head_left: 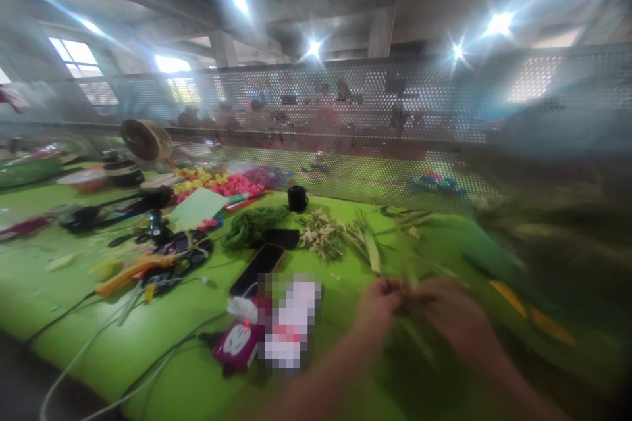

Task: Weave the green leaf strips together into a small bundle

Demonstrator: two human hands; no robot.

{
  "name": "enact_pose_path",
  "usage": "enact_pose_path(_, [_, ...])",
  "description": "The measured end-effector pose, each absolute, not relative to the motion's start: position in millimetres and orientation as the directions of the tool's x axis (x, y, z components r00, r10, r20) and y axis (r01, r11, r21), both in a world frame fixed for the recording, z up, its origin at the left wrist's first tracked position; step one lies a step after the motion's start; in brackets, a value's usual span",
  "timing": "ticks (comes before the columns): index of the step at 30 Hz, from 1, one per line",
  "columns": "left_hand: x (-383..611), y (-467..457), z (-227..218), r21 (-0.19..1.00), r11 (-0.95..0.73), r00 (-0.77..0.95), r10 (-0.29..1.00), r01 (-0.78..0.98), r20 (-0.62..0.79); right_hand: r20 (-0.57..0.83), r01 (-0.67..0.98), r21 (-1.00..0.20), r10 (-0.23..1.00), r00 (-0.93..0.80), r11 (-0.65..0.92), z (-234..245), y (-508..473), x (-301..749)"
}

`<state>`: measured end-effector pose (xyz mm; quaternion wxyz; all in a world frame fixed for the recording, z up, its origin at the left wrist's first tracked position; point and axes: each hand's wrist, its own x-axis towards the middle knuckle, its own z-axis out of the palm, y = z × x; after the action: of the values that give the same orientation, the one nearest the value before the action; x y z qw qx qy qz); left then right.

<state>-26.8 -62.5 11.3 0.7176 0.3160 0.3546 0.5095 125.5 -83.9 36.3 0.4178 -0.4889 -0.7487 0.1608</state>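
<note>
My left hand and my right hand meet low in the middle right of the view, over the bright green table. Both are closed, pinching thin green leaf strips between their fingertips. The picture is smeared by motion, so the strips are hard to make out. Just beyond the hands lie loose green leaves and a pale heap of small leaf pieces.
A phone, a pink device with cables, a dark green bundle, a black cup, scissors and tools, coloured petals and a small fan lie to the left. A perforated metal screen stands behind.
</note>
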Motion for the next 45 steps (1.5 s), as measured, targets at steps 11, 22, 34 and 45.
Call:
enact_pose_path(11, [-24.3,-61.3,5.9,0.83,0.274,0.233,0.956,-0.486,-0.18,0.351,0.701,-0.645,0.933,-0.082,0.305,27.7,-80.7,127.7])
enact_pose_path(22, [-24.4,-65.2,10.7,0.911,0.216,0.243,0.961,-0.351,-0.134,0.29,0.68,-0.712,0.955,0.057,0.175,42.5,-87.2,119.9])
enact_pose_path(34, [-22.4,-62.7,5.0,0.954,0.124,0.237,0.97,-0.272,-0.059,0.118,0.397,-0.917,0.982,0.146,0.051,38.6,-84.6,121.2])
enact_pose_path(45, [-25.1,-60.0,0.9,0.962,0.15,0.258,0.962,-0.23,-0.089,0.166,0.336,-0.935,0.976,0.138,0.111,37.2,-84.4,122.0])
